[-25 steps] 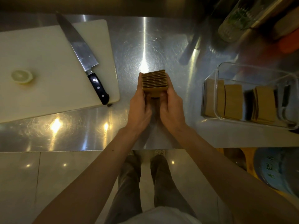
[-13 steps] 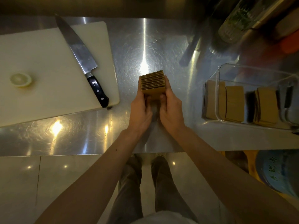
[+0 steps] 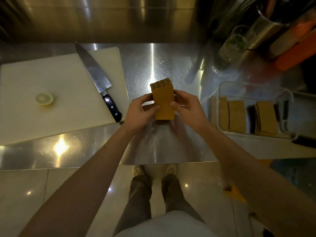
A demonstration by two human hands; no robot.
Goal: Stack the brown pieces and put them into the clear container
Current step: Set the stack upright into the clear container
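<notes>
A stack of brown pieces (image 3: pixel 163 101) is held above the steel counter's middle, its broad flat face turned up toward me and its layered edge showing at the far end. My left hand (image 3: pixel 141 112) grips its left side and my right hand (image 3: pixel 187 106) grips its right side, thumbs on the top face. The clear container (image 3: pixel 220 93) stands to the right on the counter. Inside it lie other brown pieces (image 3: pixel 236 116) in two or three groups, one leaning group at the right (image 3: pixel 265 119).
A white cutting board (image 3: pixel 51 93) lies at the left with a large black-handled knife (image 3: pixel 97 77) and a lemon half (image 3: pixel 44 99). Jars and an orange item (image 3: pixel 294 55) crowd the back right. The steel counter (image 3: pixel 153 147) ends just before my feet.
Both hands have tipped the stack toward me, so its flat face now shows instead of the layered edge. My hands have spread to its sides. The view has shifted down.
</notes>
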